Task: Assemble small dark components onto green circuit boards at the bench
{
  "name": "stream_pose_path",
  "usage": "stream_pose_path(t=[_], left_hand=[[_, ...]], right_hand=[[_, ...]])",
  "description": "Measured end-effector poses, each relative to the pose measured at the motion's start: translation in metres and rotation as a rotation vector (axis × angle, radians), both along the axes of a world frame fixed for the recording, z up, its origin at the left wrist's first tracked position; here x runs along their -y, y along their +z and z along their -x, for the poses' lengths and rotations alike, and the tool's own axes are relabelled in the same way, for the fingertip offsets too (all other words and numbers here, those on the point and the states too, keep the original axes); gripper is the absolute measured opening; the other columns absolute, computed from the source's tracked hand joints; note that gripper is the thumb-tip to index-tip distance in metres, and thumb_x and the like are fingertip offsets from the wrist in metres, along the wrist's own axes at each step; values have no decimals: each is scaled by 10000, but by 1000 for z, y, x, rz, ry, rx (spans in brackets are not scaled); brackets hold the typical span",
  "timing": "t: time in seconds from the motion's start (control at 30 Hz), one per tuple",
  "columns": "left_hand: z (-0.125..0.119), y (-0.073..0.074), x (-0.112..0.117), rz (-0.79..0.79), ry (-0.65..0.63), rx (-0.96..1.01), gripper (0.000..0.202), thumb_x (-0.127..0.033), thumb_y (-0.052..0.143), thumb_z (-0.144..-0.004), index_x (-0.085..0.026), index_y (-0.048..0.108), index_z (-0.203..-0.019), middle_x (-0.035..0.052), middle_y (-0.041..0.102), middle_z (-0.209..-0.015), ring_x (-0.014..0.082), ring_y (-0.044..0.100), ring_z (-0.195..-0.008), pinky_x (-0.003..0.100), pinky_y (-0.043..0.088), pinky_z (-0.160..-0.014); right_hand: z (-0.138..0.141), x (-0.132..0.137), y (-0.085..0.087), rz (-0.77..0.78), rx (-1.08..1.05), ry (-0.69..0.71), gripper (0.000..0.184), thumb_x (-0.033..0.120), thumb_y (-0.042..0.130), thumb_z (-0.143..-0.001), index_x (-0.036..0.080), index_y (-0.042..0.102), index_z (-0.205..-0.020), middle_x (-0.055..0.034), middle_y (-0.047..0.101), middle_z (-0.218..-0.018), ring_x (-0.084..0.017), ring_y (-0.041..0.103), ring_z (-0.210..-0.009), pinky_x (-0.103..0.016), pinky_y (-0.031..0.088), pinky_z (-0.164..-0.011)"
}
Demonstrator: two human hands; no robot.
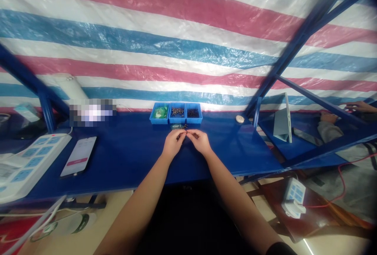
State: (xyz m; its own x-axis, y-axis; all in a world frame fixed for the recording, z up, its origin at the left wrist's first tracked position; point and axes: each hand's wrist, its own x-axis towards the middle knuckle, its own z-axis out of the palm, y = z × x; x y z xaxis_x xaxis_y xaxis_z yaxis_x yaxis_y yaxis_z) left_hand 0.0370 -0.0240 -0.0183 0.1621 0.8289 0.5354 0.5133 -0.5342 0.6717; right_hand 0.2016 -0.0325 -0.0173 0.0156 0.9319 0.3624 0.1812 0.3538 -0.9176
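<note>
My left hand [173, 143] and my right hand [200, 142] meet fingertip to fingertip over the blue table, just in front of three small blue bins. Both are closed in a pinch. Small dark bits show at the fingertips, too tiny to name. The left bin [159, 121] holds a green bag or wrapped pieces. Several small metallic parts [178, 112] lie in the middle bin [177, 121]. Small dark parts [193, 113] fill the right bin [193, 121]. A small dark green item [176, 126] lies between the bins and my fingers, partly covered by them.
To the left lie a phone [79, 156] and a large white power strip [38, 164]. A round white object [239, 119] sits at the right. Beyond the blue frame [277, 66] stand a tablet-like stand [283, 119] and another person's hands [329, 117]. Striped sheeting hangs behind.
</note>
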Motion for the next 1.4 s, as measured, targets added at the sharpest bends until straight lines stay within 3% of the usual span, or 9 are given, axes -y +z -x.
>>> stream_pose_path(t=[0.33, 0.6, 0.93, 1.17, 1.4], left_hand=[[1, -2, -3, 26, 37, -41, 190, -336, 524, -932, -222, 675, -921, 41, 700, -930, 181, 655, -840, 301, 529, -762], [-1, -1, 0, 48, 0, 24, 216, -346, 537, -929, -233, 663, -1063, 49, 701, -1072, 178, 670, -910, 296, 546, -788], [0, -3, -3, 38, 2, -13, 203, -336, 510, -938, -231, 679, -976, 50, 706, -1016, 193, 664, -922, 314, 543, -800], [-1, -3, -1, 35, 3, 11, 206, -330, 541, -927, -243, 674, -1059, 45, 707, -1073, 187, 667, -945, 306, 547, -801], [-1, -3, -2, 7, 8, 22, 206, -337, 532, -931, -239, 701, -996, 47, 714, -1042, 196, 664, -965, 331, 545, -850]], right_hand=[[1, -1, -5, -31, -30, 31, 264, 360, 703, -795, 207, 738, -1008, -60, 746, -958, -203, 704, -835, -345, 574, -816], [-1, -1, -2, -31, 2, -9, 250, 375, 673, -819, 216, 737, -1000, -61, 746, -998, -210, 703, -890, -350, 573, -847], [1, -2, -6, -5, 12, 14, 277, 396, 700, -790, 215, 734, -997, -55, 749, -954, -198, 705, -838, -335, 577, -814], [-1, -1, -4, -39, 15, -6, 257, 383, 676, -815, 222, 738, -1006, -59, 746, -980, -204, 699, -855, -348, 572, -829], [0, -2, -4, -21, 14, -3, 269, 388, 692, -799, 217, 739, -1000, -52, 750, -953, -201, 701, -830, -344, 579, -813]])
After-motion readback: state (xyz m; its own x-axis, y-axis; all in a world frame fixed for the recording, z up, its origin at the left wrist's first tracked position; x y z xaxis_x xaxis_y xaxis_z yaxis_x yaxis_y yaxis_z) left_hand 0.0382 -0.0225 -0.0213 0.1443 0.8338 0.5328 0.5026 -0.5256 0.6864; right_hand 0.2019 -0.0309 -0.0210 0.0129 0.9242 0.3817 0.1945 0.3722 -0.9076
